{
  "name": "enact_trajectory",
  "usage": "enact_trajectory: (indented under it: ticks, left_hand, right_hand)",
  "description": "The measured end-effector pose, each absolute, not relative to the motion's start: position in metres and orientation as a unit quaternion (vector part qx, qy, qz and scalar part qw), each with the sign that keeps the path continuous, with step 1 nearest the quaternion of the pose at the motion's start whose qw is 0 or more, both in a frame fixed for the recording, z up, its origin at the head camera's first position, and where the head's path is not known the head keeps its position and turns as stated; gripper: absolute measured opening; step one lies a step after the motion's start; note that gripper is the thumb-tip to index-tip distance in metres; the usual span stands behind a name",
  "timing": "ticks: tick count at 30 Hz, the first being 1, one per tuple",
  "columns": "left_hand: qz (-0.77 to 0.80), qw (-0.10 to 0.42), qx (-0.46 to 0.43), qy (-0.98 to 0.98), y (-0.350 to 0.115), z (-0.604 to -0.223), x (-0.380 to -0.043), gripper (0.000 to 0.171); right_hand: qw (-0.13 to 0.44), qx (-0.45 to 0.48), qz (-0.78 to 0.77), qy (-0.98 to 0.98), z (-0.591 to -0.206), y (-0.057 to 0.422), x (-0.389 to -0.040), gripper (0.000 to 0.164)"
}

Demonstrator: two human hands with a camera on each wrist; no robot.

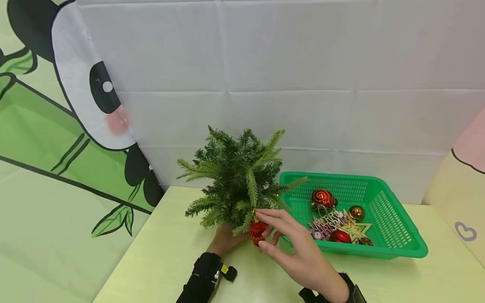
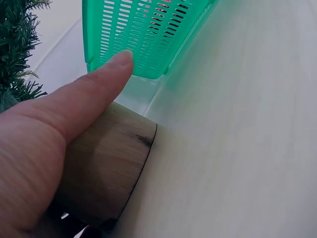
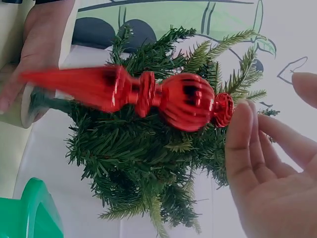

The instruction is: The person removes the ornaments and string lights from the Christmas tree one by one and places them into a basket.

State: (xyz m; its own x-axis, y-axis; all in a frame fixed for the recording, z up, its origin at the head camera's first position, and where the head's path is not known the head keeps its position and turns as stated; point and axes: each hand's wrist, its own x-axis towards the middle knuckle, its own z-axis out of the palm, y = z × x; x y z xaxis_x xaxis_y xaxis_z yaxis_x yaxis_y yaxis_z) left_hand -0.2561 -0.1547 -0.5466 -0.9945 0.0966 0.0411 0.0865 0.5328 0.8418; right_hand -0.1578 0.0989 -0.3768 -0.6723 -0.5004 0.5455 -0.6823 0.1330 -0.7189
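Note:
A small artificial Christmas tree (image 1: 236, 176) stands on the table, on a round wooden base (image 2: 106, 163). My left hand (image 1: 226, 240) holds that base low down, its thumb stretched along the wood in the left wrist view; its other fingers are mostly hidden there. From a front branch hangs a shiny red finial-shaped ornament (image 3: 190, 101), with ribbed bulbs and a long pointed tip. Beside it is my right hand (image 1: 297, 248), thumb and fingers parted and loosely bent. Its fingertips are by the ornament's top end in the right wrist view; whether they touch it I cannot tell.
Right of the tree sits a green plastic basket (image 1: 401, 223). It contains a red swirled ball (image 1: 322, 198), a brown ball (image 1: 357, 212), a gold star (image 1: 356, 230), a Merry Christmas sign (image 1: 327, 223) and a red ball (image 1: 339, 236). A white cloth backdrop (image 1: 288, 84) hangs behind.

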Motion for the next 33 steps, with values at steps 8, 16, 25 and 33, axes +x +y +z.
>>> enact_trajectory:
  ticks: [8,16,25,33]
  left_hand:
    - [0.506,-0.011,0.066,0.86,-0.154,-0.548,-0.258,0.089]
    - [0.496,-0.029,0.097,0.863,-0.158,-0.555,-0.261,0.087]
    - [0.492,-0.034,0.098,0.865,-0.156,-0.551,-0.259,0.088]
    - [0.512,-0.048,0.124,0.849,-0.153,-0.55,-0.262,0.087]
  right_hand:
    - [0.104,0.433,0.552,-0.705,-0.375,0.096,-0.155,0.058]
    - [0.12,0.467,0.567,-0.668,-0.371,0.096,-0.15,0.065]
    - [0.129,0.508,0.575,-0.628,-0.37,0.1,-0.148,0.068]
    - [0.149,0.491,0.573,-0.639,-0.364,0.11,-0.15,0.067]
